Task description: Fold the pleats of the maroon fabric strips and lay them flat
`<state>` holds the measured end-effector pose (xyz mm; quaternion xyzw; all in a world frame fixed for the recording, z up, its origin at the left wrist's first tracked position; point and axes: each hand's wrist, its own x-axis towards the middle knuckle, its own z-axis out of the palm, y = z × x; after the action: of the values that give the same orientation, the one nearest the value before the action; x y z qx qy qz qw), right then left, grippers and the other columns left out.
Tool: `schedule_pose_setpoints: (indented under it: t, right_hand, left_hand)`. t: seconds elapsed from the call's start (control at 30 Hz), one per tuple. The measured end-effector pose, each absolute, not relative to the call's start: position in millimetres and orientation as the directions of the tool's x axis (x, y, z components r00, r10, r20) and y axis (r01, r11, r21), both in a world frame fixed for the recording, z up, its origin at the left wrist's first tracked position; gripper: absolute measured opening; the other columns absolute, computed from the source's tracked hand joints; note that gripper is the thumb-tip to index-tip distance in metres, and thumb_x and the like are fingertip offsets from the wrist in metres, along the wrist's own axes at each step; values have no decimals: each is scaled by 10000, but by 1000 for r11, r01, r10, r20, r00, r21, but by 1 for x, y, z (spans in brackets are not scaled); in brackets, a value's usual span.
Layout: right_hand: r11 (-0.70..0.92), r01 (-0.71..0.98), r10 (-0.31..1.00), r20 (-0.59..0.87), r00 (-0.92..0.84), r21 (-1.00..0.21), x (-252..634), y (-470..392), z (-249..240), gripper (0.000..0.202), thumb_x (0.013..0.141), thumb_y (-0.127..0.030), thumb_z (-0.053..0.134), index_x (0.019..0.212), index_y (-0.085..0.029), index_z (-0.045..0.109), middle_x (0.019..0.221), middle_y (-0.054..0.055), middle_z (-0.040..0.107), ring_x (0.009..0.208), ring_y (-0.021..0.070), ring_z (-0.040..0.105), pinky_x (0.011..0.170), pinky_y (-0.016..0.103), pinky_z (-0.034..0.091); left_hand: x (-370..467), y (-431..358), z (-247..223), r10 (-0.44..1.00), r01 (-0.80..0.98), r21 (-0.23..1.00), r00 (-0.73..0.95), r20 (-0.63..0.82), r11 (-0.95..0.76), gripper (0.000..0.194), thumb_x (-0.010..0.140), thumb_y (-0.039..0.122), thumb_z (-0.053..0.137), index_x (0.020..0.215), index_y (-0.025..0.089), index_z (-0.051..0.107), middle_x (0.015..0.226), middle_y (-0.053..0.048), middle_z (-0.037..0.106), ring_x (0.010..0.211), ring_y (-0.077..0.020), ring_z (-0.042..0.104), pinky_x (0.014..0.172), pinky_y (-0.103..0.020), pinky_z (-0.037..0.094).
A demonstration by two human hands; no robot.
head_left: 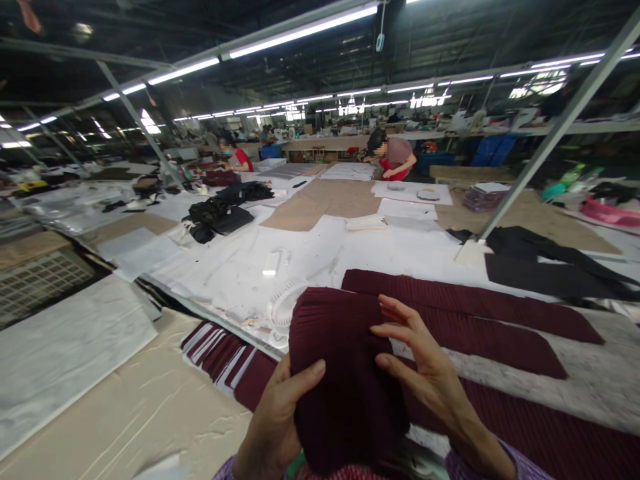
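The maroon pleated cloth (343,353) is off the bench (320,250), upright in front of the person; whether it is one folded piece or several layers, I cannot tell. The left hand (275,407) grips its edge at 8 o'clock, thumb across the front. The right hand (435,377) is open, fingers spread along the edge at 3 o'clock — touching lightly, by the look of it.

The pleats already run through this cloth. From 2 to 4 o'clock, maroon strips (485,340) lie flat and out of the hands, similarly ribbed. At 9 o'clock, maroon pieces (220,357) overlap in a row with white ones between. Which of these are finished, and how many remain, the view does not settle.

Beyond, a white fan (285,307) sits at 10 o'clock — dark fabric (545,270) at 2.
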<state>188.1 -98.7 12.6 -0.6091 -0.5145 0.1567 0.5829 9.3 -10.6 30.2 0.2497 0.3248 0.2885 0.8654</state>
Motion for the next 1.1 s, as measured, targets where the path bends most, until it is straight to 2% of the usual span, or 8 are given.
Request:
schedule_pose_setpoints:
  t: [0.17, 0.33, 0.47, 0.63, 0.73, 0.83, 0.93, 1.1]
  right_hand:
    - [202, 282, 849, 312, 427, -938, 189, -102, 9, 190, 781, -402, 710, 934, -295, 676, 1369, 57, 450, 1293, 281, 426, 1068, 470, 355]
    - [177, 104, 883, 204, 422, -979, 188, -102, 7, 289, 743, -496, 715, 861, -236, 669, 1312, 96, 484, 1227, 296, 487, 1003, 455, 430]
    - [154, 288, 859, 272, 434, -945, 180, -103, 6, 211, 828, -431, 642, 775, -234, 697, 1333, 85, 465, 1168, 287, 517, 933, 445, 468]
    - [125, 687, 629, 593, 503, -716, 166, -103, 7, 105, 810, -256, 683, 706, -240, 680, 1224, 78, 502, 1118, 277, 484, 883, 446, 443]
    - [133, 778, 560, 694, 453, -614, 163, -102, 8, 90, 779, -198, 715, 710, -224, 664, 1173, 83, 514, 1067, 255, 494, 828, 394, 456]
    - [194, 765, 543, 716, 438, -615, 162, -102, 9, 100, 778, -145, 705, 746, -220, 647, 1021, 60, 584, 930, 201, 566, 746, 315, 483]
    - [211, 630, 650, 589, 480, -747, 163, -106, 11, 78, 805, -159, 670, 799, -228, 634, 792, 5, 651, 723, 150, 623, 639, 243, 508]
    - [-67, 340, 852, 123, 508, -938, 165, -111, 13, 187, 807, -358, 659, 930, -222, 698, 841, 20, 741, 729, 193, 681, 633, 260, 544]
  left_hand:
    - [7, -11, 29, 669, -324, 638, 611, -423, 699, 712, 685, 140, 749, 1344, 195, 486, 1034, -103, 732, 1005, -280, 667, 950, -404, 512]
    - [7, -11, 28, 690, -324, 657, 582, -430, 681, 721, 647, 164, 784, 1316, 208, 519, 1019, -90, 738, 993, -285, 671, 935, -403, 525]
    - [9, -13, 29, 711, -338, 663, 555, -433, 668, 729, 652, 167, 781, 1326, 199, 506, 1021, -101, 736, 981, -286, 676, 924, -409, 532]
    - [10, -15, 24, 705, -345, 656, 568, -424, 672, 748, 682, 157, 760, 1363, 207, 455, 1030, -95, 734, 978, -268, 678, 930, -395, 527]
    - [12, -16, 22, 692, -353, 637, 589, -418, 685, 762, 694, 147, 750, 1381, 217, 427, 1027, -86, 735, 982, -257, 677, 938, -385, 521]
    - [13, -18, 21, 691, -368, 626, 597, -407, 687, 755, 710, 155, 738, 1390, 209, 413, 1024, -95, 734, 978, -261, 678, 934, -398, 521]
    - [15, -20, 20, 681, -386, 603, 617, -394, 698, 723, 750, 176, 709, 1400, 204, 395, 1035, -108, 729, 982, -263, 675, 935, -415, 517]
    - [16, -22, 20, 659, -397, 563, 635, -402, 725, 707, 791, 174, 672, 1419, 232, 352, 1083, -103, 714, 1004, -246, 668, 958, -410, 500]
